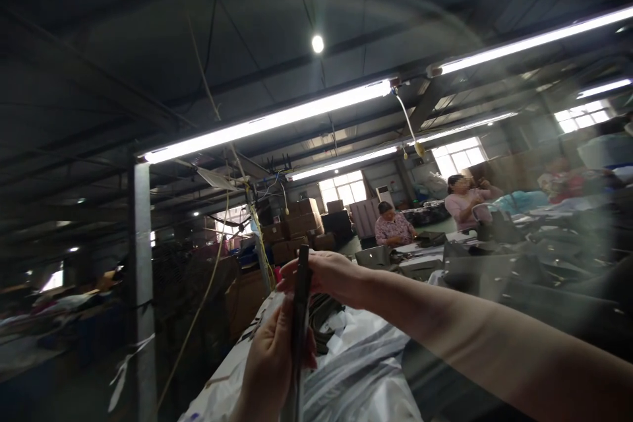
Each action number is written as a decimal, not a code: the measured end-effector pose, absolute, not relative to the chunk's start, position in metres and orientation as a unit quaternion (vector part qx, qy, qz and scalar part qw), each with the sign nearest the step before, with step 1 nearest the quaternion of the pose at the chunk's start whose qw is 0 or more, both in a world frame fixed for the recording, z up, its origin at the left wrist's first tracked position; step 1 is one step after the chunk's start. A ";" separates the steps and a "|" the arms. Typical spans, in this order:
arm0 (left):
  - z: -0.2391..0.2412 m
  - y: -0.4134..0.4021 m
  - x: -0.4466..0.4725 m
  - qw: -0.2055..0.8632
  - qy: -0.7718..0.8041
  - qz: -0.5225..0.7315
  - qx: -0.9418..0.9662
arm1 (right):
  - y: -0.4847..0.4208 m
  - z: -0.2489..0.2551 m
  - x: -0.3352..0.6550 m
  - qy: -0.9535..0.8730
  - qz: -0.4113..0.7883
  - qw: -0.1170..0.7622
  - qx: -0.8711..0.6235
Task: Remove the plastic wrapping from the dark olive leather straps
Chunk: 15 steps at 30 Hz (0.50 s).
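A long, narrow dark piece stands nearly upright before me, seen edge-on, so its kind cannot be made out. My left hand is closed around its lower part, thumb on the near side and fingertips showing on the far side. At the upper end, my right hand reaches in from the right with its fingers bent around the piece, partly hidden behind it. Beneath both hands lies white plastic sheeting, with dark strap-like coils beside it.
A grey metal post rises at the left, with a yellowish cord slanting beside it. Dark panels are heaped on the right. Two people sit or stand farther back, one in a patterned top, one in pink. Tube lights hang overhead.
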<state>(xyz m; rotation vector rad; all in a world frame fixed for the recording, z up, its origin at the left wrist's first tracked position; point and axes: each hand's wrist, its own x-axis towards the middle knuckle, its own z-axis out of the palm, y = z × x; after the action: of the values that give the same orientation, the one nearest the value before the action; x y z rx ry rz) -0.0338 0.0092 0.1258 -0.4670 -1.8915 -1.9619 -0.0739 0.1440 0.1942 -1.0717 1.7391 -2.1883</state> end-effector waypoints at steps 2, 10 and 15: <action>0.129 0.007 -0.031 0.199 -0.684 -0.682 -0.168 | 0.138 0.193 -0.073 0.607 -0.707 0.068 -0.357; 0.122 0.002 -0.027 0.190 -0.668 -0.705 -0.139 | 0.136 0.191 -0.078 0.607 -0.712 0.025 -0.352; 0.122 -0.002 -0.030 0.194 -0.667 -0.706 -0.137 | 0.135 0.170 -0.079 0.644 -0.659 -0.035 -0.387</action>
<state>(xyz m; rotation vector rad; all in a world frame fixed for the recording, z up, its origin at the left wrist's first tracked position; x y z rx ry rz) -0.0296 -0.0023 0.1218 -0.3847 -1.8706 -1.9790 -0.0789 0.1350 0.1705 -1.2431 2.0680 -2.1180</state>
